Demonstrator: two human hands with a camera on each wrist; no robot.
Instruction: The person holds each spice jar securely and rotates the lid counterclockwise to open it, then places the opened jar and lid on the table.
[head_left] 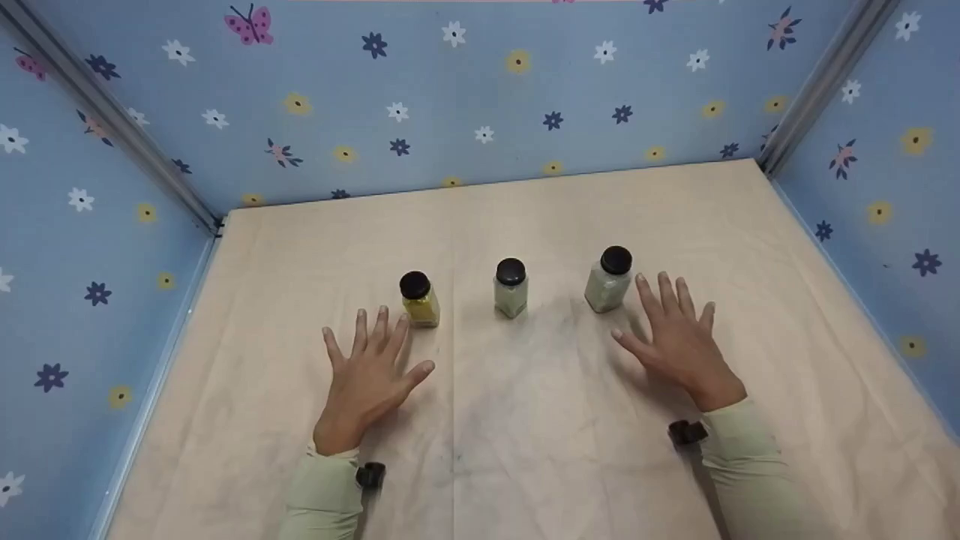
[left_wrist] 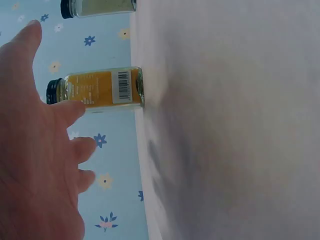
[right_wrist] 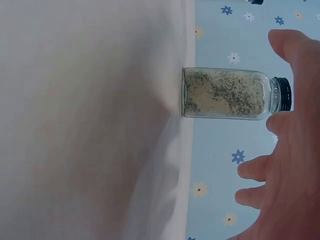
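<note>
Three glass spice jars with black lids stand upright in a row on the cloth. The left one is a yellow-labelled jar (head_left: 421, 309); its barcode label shows in the left wrist view (left_wrist: 102, 89). A pale green jar (head_left: 511, 294) is in the middle. On the right stands a jar of speckled dried herbs (head_left: 607, 288), its contents plain in the right wrist view (right_wrist: 225, 94). My left hand (head_left: 367, 382), fingers spread, hovers beside the yellow jar. My right hand (head_left: 684, 341), fingers also spread, is just right of the herb jar. Neither hand holds anything.
A cream cloth (head_left: 517, 420) with creases covers the table. Blue flower-patterned panels (head_left: 480, 90) rise at the back and both sides, with grey metal posts (head_left: 825, 75) at the corners. A small black device (head_left: 687, 433) sits at each wrist.
</note>
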